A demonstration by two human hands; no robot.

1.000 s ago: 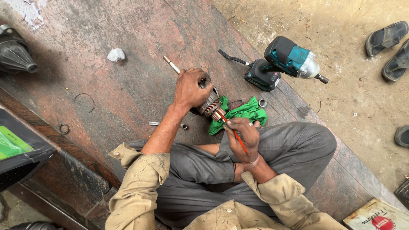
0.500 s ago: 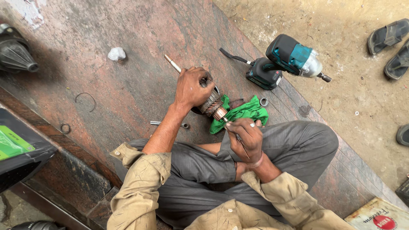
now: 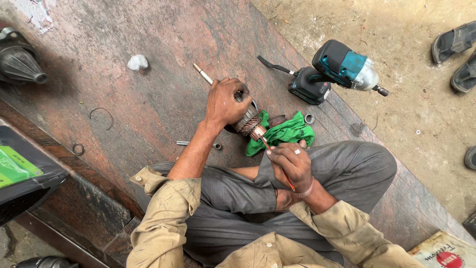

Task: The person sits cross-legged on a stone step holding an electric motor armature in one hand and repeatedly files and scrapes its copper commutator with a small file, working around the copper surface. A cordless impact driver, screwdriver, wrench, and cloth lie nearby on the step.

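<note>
Person seated cross-legged on a reddish stone slab, working low over the lap. Left hand wraps the motor armature, fingers clamped round its upper end; shaft sticks out up-left past the knuckles. Armature sits tilted, lower copper end just beside the green rag, which lies on the slab by the knee.

Right hand pinches a thin orange-handled tool, fingers closed on it like a pen; tip meets the copper end of the armature.

Risks, as judged:
- Tip slips off the rounded copper → scores the windings or jabs the left hand, which is v. close.
- Armature held by one hand only, no vise; could roll or twist under tool pressure.
- Small loose parts on the slab: ring near the rag, washer and pin by the left forearm, wire clip further off. Easy to knock w/ elbow or knee, then lose.
- Cordless impact driver rests near the slab edge, well apart from the hands; a nudge could tip it to the ground.
</note>
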